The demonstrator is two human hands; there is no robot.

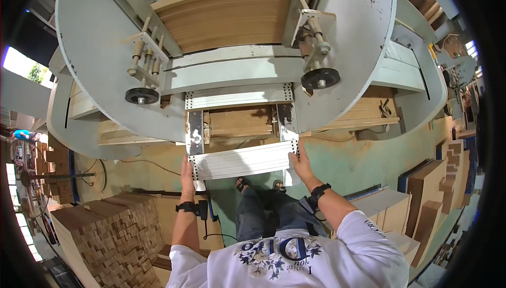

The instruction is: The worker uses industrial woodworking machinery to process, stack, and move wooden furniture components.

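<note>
A row of white slats (242, 160) lies side by side in front of me, with dark round dots along both ends. My left hand (187, 176) grips its left end from the side. At the opposite end my right hand (301, 162) holds on, thumb over the top and fingers along the edge. The row tilts slightly, its right end farther from me. It is over two metal rails (195, 132) that run away from me. Farther along the rails, more white slats (240, 96) with the same dots lie under a grey crossbar.
A large grey machine with rounded side panels (348, 40) rises ahead, carrying a left black wheel (142, 96) and a right black wheel (320, 79). Stacked wood blocks (113, 230) stand at near left. Boards (424, 182) are piled at right. A cable (153, 164) crosses the green floor.
</note>
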